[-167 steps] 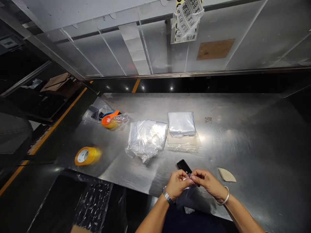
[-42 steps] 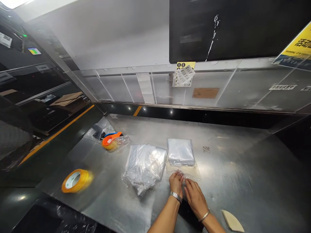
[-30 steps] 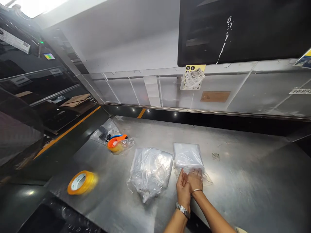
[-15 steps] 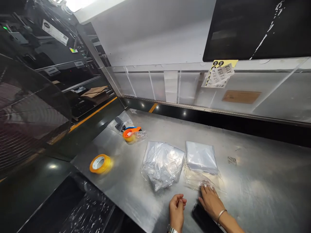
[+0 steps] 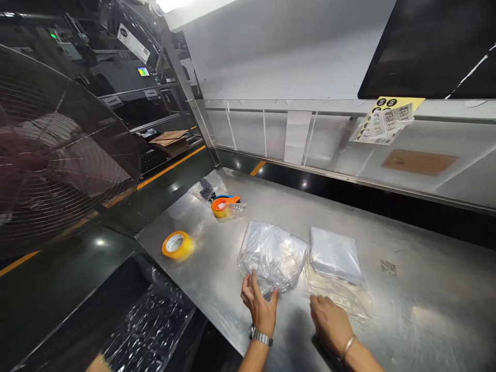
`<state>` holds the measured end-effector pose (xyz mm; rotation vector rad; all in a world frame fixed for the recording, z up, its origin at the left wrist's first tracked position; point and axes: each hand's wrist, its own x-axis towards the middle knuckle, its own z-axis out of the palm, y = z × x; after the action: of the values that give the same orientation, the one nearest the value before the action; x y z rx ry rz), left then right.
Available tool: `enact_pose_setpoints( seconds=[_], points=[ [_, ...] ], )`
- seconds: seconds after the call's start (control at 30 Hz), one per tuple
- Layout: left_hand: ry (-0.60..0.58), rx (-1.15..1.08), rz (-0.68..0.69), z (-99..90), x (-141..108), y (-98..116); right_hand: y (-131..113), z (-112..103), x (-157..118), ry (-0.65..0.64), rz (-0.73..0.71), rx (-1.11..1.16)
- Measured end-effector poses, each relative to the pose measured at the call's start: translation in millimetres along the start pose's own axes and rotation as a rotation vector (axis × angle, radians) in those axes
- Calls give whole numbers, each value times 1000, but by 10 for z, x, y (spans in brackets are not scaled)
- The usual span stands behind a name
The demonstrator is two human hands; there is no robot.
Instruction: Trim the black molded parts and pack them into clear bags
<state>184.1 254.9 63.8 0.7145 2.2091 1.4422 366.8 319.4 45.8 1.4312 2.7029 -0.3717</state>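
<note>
My left hand [image 5: 261, 305], a metal-band watch at its wrist, reaches to the near edge of a crumpled clear plastic bag [image 5: 273, 253]. Its thumb and fingers are spread around the bag's lower corner. My right hand [image 5: 330, 321], with a bangle on the wrist, has its fingers curled in at the near left edge of a flat clear bag [image 5: 341, 293]; whatever lies in them is hidden. A folded stack of clear plastic [image 5: 336, 256] rests on the far part of that flat bag. A dark object [image 5: 323, 351] lies mostly hidden under my right forearm.
On the metal table [image 5: 418, 289] are a yellow tape roll [image 5: 176, 245], an orange tape dispenser [image 5: 225, 205] and a small patterned scrap [image 5: 388, 267]. A large fan [image 5: 65, 150] stands at left. Below the table's left edge is a bin lined with black plastic [image 5: 151, 320].
My left hand has moved forward and left to the crumpled bag, and its fingers have spread. My right hand has gone from lying flat on the flat bag to curled fingers. The view has shifted left.
</note>
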Motion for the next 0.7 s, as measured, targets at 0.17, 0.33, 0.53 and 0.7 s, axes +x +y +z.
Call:
enact_pose_setpoints(
  seconds=[0.17,0.33,0.53,0.7],
  points=[
    [-162,87,231,-75,524,231,-685,-248,627,34,-203,159],
    [-168,137,335,-90,492,231,-854,-224,1066,25,-9,126],
    [-136,145,375,-107,173,141,-682,-189,1217,-50,173,24],
    [-147,108,397,-153,-168,-52,-593,-196,1255,-22,128,-21]
  ],
)
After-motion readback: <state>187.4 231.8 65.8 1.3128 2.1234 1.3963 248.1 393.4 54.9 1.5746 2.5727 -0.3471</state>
